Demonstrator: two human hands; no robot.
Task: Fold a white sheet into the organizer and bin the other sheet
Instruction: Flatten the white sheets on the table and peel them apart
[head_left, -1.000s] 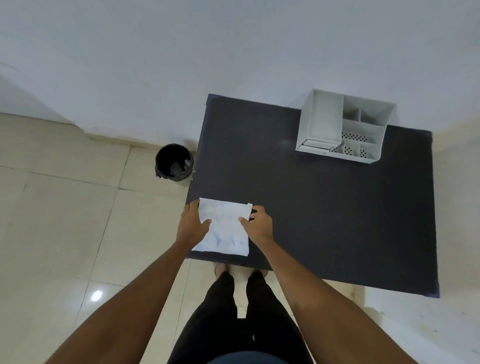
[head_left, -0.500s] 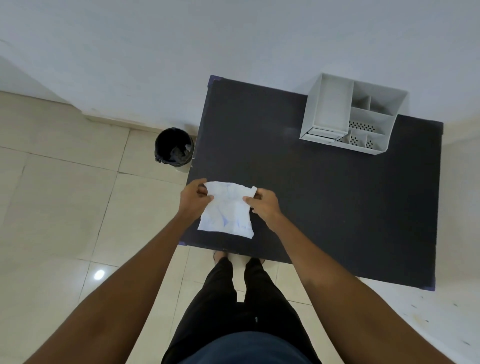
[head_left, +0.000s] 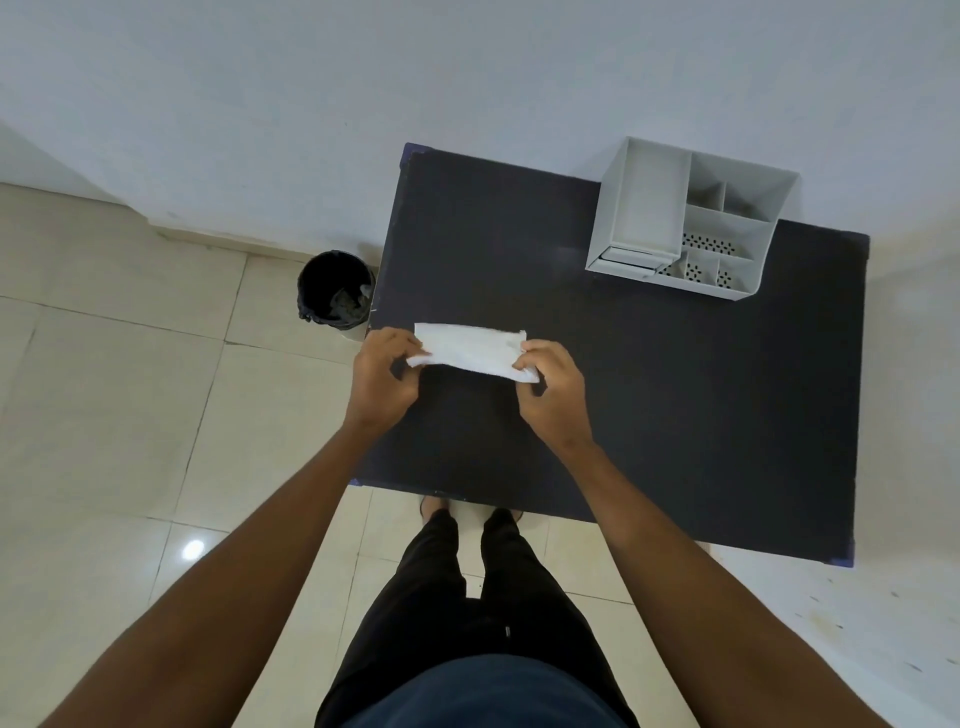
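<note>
A white sheet, now a narrow horizontal strip, is held over the left part of the dark table. My left hand pinches its left end and my right hand pinches its right end. The grey organizer with several compartments stands at the table's far right, against the wall. A black bin stands on the floor just left of the table; crumpled material lies inside it.
A pale wall runs behind the table and bin. Tiled floor spreads to the left. My legs and feet are at the table's near edge.
The sheet went from a flat, taller rectangle near the table's front edge to a narrow folded strip held farther in. Both hands moved with it, away from the near edge.
</note>
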